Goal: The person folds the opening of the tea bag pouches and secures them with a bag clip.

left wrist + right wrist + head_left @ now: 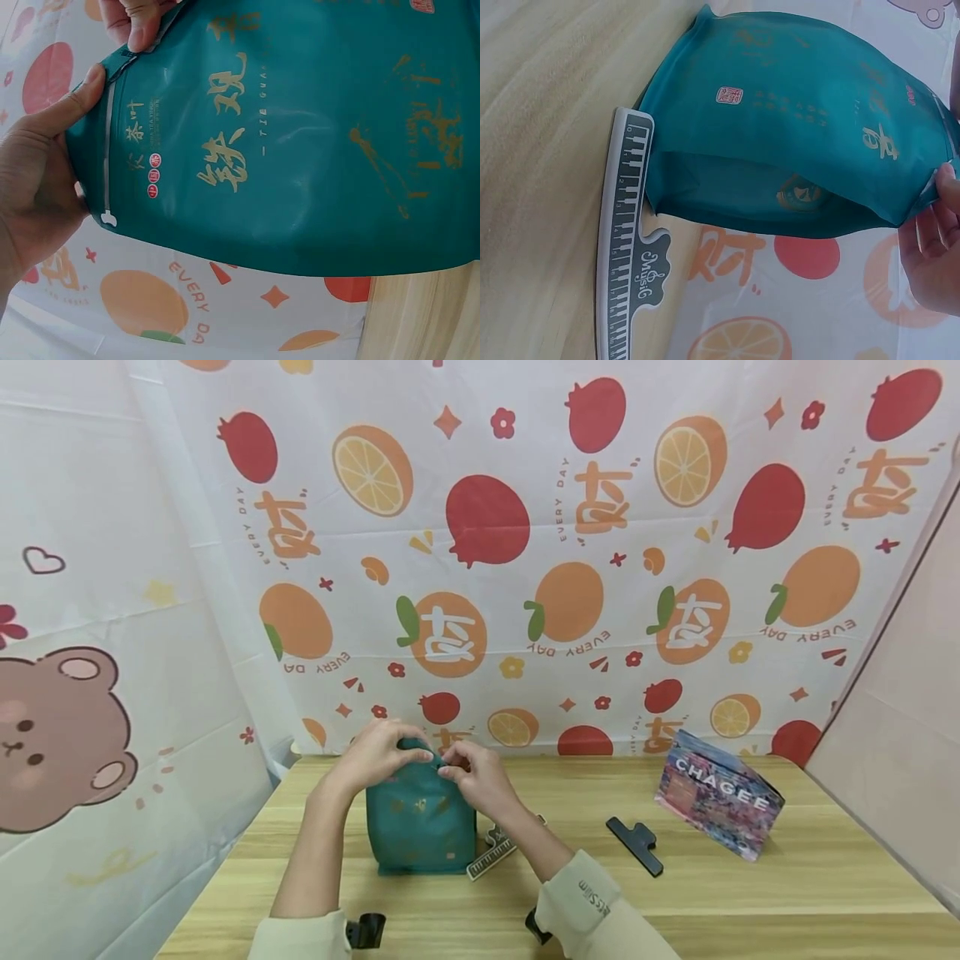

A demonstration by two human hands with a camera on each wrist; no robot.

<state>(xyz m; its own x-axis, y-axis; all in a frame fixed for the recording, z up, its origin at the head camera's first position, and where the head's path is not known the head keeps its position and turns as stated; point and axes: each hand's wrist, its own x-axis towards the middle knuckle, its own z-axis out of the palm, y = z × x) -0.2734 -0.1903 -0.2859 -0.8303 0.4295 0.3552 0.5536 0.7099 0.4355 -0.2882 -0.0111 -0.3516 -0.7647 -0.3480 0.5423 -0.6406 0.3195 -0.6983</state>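
A teal tea bag with gold Chinese lettering stands upright on the table, its top held between both hands. My left hand grips the top edge on the left, thumb across the front. At the top right corner, my right hand pinches the edge between thumb and fingers. A pale strip with a small white slider runs just under the top edge in the left wrist view. Beside the bag's lower right lies a piano-keyboard clip marked "Music", partly behind my right forearm in the head view.
A black clip lies on the wooden table to the right. Farther right, a colourful CHAGEE pack stands tilted near the back. A fruit-patterned cloth hangs behind the table's back edge.
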